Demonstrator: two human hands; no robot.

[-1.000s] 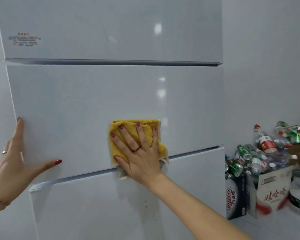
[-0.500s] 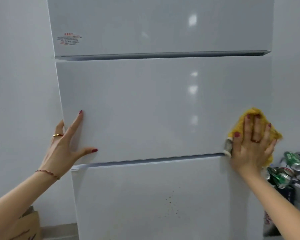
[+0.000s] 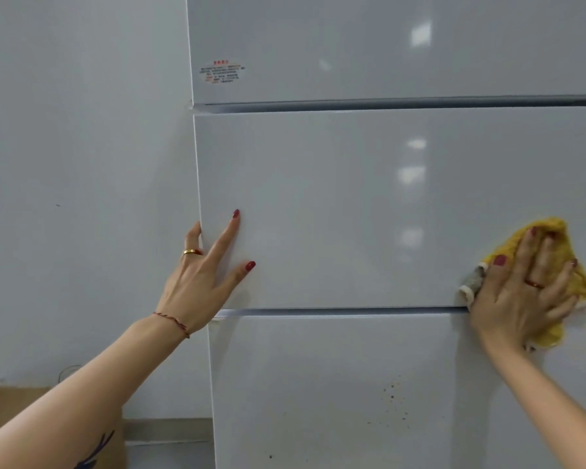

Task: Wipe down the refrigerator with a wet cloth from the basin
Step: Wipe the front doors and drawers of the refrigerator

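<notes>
Pale grey wall [image 3: 82, 164] is filling the 9 o'clock side, w/ a brown cardboard box [image 3: 11, 411] sitting at 7 o'clock. The white glossy refrigerator [image 3: 352, 204] is taking up the rest, split into three door panels; a small red-print sticker [image 3: 222, 73] is showing at 11 o'clock, and brown specks [image 3: 394, 401] are dotting the bottom panel. The yellow cloth [image 3: 552, 242], crumpled w/ a grey-white edge, is lying flat on the fridge at 3 o'clock, over the seam betw. mid and bottom panels. The right hand [image 3: 521, 296] is pressing it, grip spread. The left hand [image 3: 203, 275] is bracing the mid panel's left edge, fingers straight and splayed.
</notes>
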